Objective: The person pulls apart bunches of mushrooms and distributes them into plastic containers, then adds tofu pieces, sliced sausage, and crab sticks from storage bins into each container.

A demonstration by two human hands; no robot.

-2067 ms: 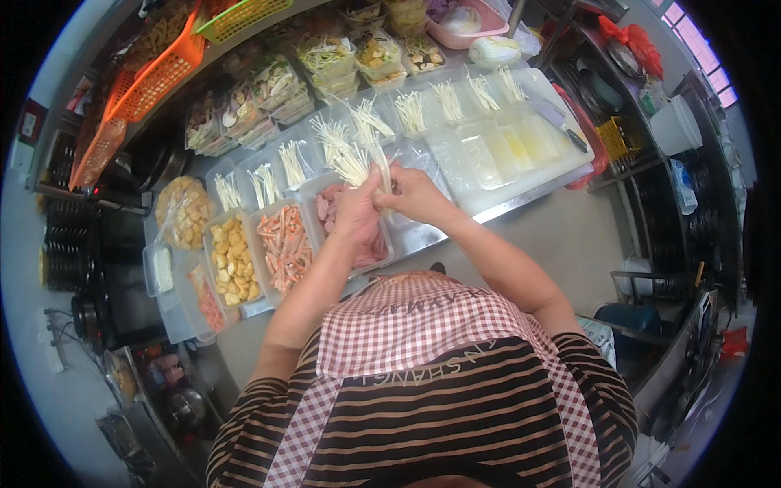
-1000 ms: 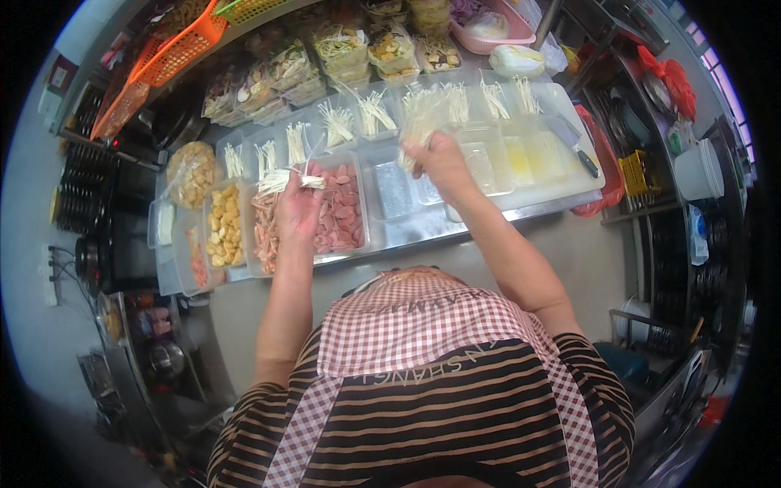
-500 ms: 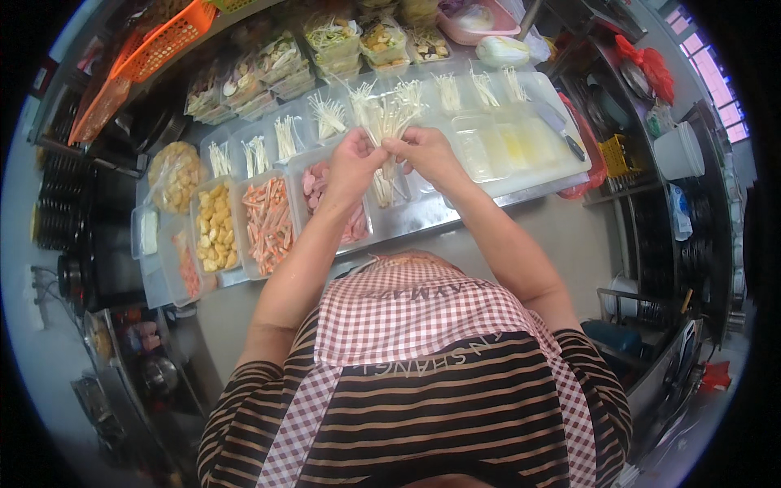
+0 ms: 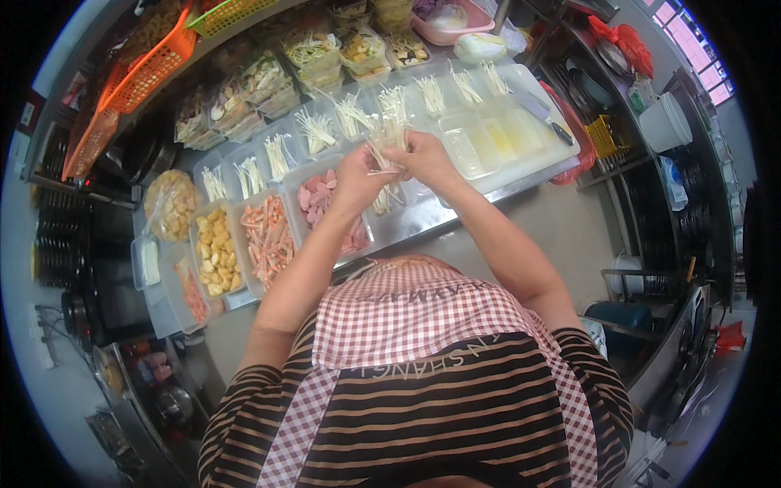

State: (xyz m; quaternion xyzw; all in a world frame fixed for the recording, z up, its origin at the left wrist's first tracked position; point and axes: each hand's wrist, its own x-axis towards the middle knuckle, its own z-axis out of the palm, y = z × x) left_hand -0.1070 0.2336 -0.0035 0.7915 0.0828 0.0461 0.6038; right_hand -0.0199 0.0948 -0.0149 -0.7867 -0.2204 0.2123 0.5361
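Observation:
Both hands pinch a bunch of enoki mushrooms (image 4: 386, 134) over the table's front edge, its pale caps pointing away from me. My left hand (image 4: 362, 174) is closed around the bunch's left side, with a few stems sticking out by its fingers. My right hand (image 4: 426, 161) grips the right side, its fingertips touching the left ones. More enoki stems (image 4: 386, 198) show just below the hands; what they lie in is partly hidden. Beyond the hands, clear plastic boxes stand in a row, several holding a small enoki bundle (image 4: 316, 130).
To the left stand tubs of pink sausage pieces (image 4: 316, 199), orange-and-white sticks (image 4: 267, 232) and golden puffs (image 4: 216, 248). A knife (image 4: 560, 130) lies on the white cutting board (image 4: 533, 85) at the right. Filled boxes (image 4: 313, 53) are stacked behind; orange baskets (image 4: 146, 69) hang at the far left.
My hands have drawn closer together around the enoki, and the fanned bunch is now gathered and more covered by fingers. The view has shifted slightly.

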